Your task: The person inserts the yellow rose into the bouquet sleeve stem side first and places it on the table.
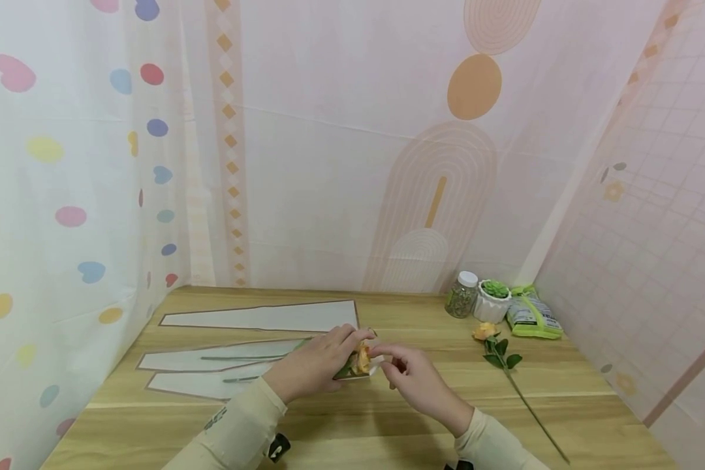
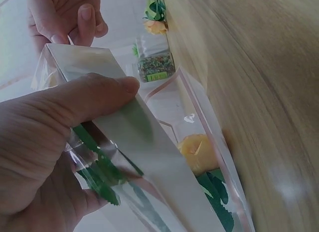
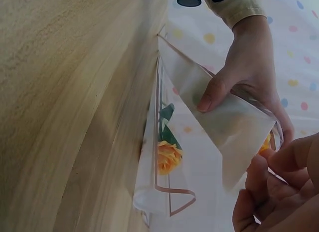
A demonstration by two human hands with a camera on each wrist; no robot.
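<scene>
Left hand (image 1: 320, 362) is gripping a sleeve (image 2: 149, 147) around an orange rose (image 1: 362, 360); right hand (image 1: 418, 382) is curling at its end, grip unclear.

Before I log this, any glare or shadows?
Head: soft shadows on the tabletop below the hands; left wrist: pale glare spot on the tabletop, lower right; right wrist: darker band across the tabletop, likely shadow, no comparable glare spot.

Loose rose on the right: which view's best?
Head: the loose rose shows whole and unblocked. Left wrist catches only its bloom and some leaves, at the top edge; right wrist doesn't show it.
</scene>
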